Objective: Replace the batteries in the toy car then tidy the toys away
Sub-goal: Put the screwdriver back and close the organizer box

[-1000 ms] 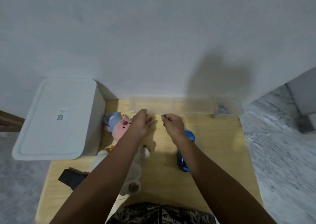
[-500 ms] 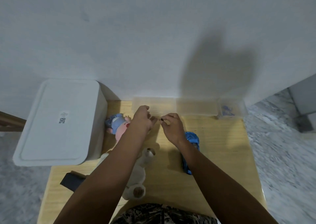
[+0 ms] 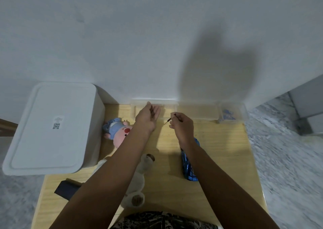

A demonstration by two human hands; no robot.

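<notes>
Head cam, looking fwd and down, close over wooden table (image 3: 218,150), facing wall (image 3: 157,36)

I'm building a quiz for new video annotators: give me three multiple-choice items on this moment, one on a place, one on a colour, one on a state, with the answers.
1. Where does the toy car lie?
A. on the wooden table, under the right forearm
B. on top of the white lidded bin
C. inside the clear tray

2. What colour is the pig plush's outfit?
A. green
B. blue
C. yellow

3. What is the right hand doing?
A. resting flat on the table
B. gripping the car
C. pinching a small screwdriver

Answers: 1 A, the blue car shows beside the forearm on the table; 2 B, its cap and clothes are blue; 3 C, the fingers pinch the thin tool.
</notes>
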